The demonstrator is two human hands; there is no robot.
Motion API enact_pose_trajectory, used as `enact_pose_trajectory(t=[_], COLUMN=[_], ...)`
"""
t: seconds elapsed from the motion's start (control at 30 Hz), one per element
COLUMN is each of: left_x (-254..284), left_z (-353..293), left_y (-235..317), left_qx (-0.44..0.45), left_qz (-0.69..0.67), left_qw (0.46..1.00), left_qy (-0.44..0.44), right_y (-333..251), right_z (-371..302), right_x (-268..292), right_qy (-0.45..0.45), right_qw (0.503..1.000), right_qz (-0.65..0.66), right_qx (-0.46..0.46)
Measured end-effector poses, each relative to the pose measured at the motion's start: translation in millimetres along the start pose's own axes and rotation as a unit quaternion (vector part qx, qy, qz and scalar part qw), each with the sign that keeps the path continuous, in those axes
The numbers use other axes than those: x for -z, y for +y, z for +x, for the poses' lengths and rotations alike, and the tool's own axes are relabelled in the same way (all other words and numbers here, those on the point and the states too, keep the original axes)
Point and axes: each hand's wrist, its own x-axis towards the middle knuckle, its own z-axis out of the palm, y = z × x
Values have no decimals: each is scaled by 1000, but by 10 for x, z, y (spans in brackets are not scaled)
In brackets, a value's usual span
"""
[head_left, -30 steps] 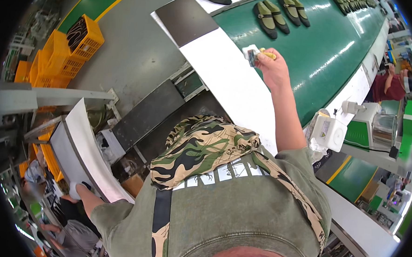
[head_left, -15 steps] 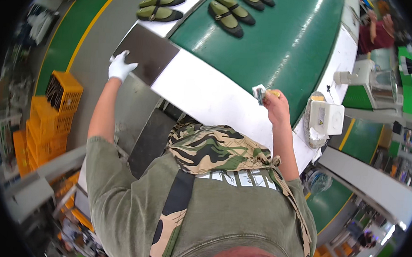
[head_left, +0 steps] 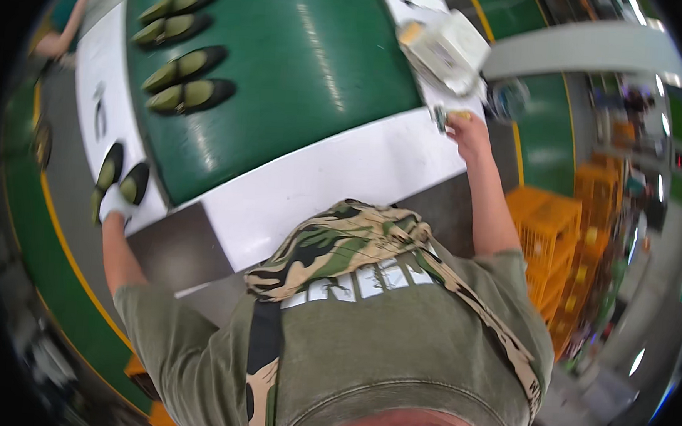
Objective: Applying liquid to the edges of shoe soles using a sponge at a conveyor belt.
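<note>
left hand (head_left: 115,202): white glove, fingers closed around a pair of black shoes with olive insoles (head_left: 120,183), at the left end of the white table edge (head_left: 343,174)
held pair: 2 shoes, side by side, toes pointing away from the person, resting on or just over the white edge; can't tell which
right hand (head_left: 466,132): bare, pinching a small grey object with a yellow part (head_left: 443,116) between fingertips; object too blurred to identify
shoes on belt: 4 more, same black/olive kind (head_left: 181,52), two pairs in a row on the green conveyor belt (head_left: 310,65), well apart from the held pair
total shoes: 6
box: 1 white boxy unit (head_left: 447,49) with a yellow corner patch, just beyond the right hand
crates: stack of orange plastic crates (head_left: 563,240), right of the person's arm
floor marking: yellow line bordering a green strip (head_left: 54,236), left side
other person: arm (head_left: 73,21) at top left, by the far table end
</note>
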Motion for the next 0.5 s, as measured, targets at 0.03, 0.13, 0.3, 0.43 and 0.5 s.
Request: enact_pose_trajectory(t=[0.03,0.13,0.3,0.43,0.5], left_x=[-151,195,117,461,526], left_z=[40,133,-199,-772,-1065], left_y=[-180,168,243,855,1117], left_qx=[22,9,18,19,23], left_qz=[63,132,145,56,-24], left_qw=[997,988,985,998,999], left_qy=[-42,-82,-93,-26,21], right_y=[-51,-17,-69,-35,-23], right_z=[88,257,876,1249,1479], right_x=[65,610,945,1208,1282], right_qy=[26,203,328,345,329], right_qw=[999,973,870,815,791], right_qz=[-30,-108,-335,-422,-463], right_qx=[-2,32,153,197,226])
